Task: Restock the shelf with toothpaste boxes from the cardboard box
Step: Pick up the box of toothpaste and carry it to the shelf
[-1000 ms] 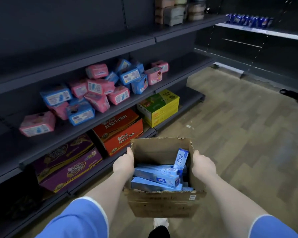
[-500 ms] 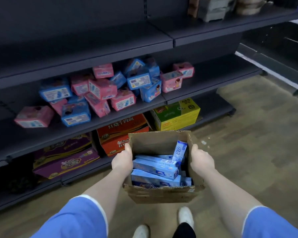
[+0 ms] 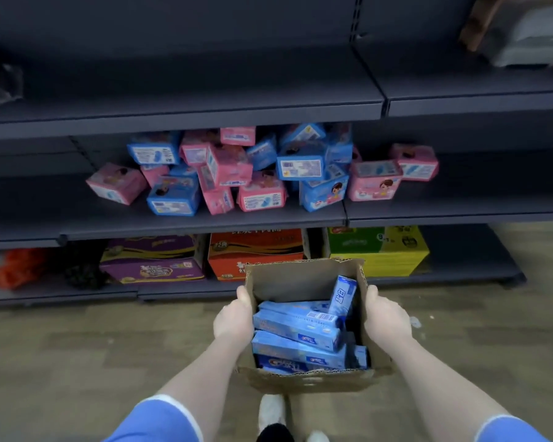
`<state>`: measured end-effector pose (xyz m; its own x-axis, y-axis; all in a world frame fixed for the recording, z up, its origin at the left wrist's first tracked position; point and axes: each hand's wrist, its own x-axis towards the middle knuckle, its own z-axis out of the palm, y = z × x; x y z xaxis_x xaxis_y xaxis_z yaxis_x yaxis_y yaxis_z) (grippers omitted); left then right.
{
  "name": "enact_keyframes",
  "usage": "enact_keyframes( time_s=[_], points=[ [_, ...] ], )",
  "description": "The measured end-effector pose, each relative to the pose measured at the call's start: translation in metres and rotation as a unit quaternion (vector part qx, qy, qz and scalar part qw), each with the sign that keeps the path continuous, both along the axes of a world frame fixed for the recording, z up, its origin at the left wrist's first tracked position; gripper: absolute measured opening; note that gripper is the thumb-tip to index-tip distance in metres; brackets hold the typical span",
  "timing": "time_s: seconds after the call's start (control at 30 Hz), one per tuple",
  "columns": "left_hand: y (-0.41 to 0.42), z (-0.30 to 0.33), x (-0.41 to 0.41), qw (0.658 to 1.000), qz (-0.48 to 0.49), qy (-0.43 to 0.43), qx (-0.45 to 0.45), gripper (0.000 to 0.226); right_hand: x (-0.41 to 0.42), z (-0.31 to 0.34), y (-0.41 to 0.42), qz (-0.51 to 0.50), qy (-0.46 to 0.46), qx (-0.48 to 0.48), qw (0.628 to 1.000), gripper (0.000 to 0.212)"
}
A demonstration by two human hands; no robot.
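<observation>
Dark shelf ahead; both hands – left hand, right hand – grip the cardboard box walls, fingers hidden outside; toothpaste boxes partly overlapped.

On the middle tier before me, pink packs and blue packs lie jumbled in one heap. On the bottom tier stand a purple carton, an orange carton and a green-and-yellow carton, side by side. My white shoes rest on the wood-pattern floor.
</observation>
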<state>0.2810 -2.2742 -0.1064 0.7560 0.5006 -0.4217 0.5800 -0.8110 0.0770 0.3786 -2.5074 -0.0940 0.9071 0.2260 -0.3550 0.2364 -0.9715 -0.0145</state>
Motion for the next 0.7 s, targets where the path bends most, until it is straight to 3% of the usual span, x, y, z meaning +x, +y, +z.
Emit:
enact_keyframes(
  time_s=[0.3, 0.7],
  points=[
    [0.02, -0.023, 0.045, 1.0, -0.001, 0.018, -0.017, 0.043, 0.033, -0.026, 0.014, -0.033, 0.04, 0.016, 0.999, 0.036],
    [0.04, -0.087, 0.079, 0.998, -0.013, 0.054, -0.031, 0.051, 0.066, -0.094, 0.034, -0.022, 0.079, -0.007, 0.997, 0.037]
  ],
)
